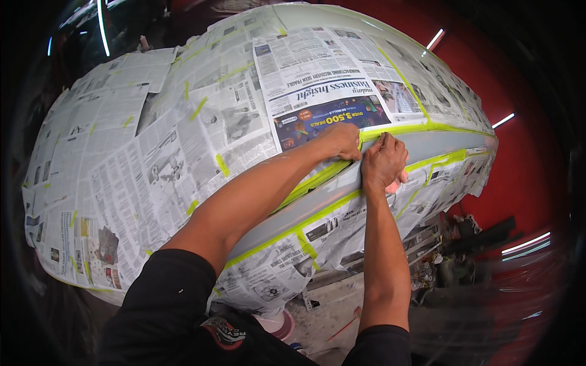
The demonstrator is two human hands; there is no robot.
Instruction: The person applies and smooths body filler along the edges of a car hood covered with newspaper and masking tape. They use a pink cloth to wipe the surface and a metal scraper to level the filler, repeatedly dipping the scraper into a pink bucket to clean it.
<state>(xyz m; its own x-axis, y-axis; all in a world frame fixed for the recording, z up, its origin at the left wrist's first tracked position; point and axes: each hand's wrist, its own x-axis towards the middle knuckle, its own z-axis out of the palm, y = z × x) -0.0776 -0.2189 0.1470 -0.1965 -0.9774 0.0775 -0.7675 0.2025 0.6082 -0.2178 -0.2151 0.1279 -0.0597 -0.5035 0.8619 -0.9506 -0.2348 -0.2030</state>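
Observation:
Yellow-green masking tape (400, 129) runs along the edge of newspaper sheets (323, 79) covering a large curved vehicle body. My left hand (343, 141) is closed at the tape line, its fingers curled against the paper's lower edge. Just to its right, my right hand (384, 163) pinches the tape near its upper edge, the knuckles bent. Part of a pinkish-orange thing (397, 183) shows beneath the right palm; its kind is hidden. Under both hands stretches a bare grey body strip (436, 146), bordered below by more tape and newspaper.
Overlapping taped newspaper (140, 165) spreads over the body to the left. A red wall (525, 174) stands at the right. Below the body, clutter (448, 268) lies on the right, a round pinkish-rimmed container (282, 324) near my torso, and a thin red rod (343, 328) on the floor.

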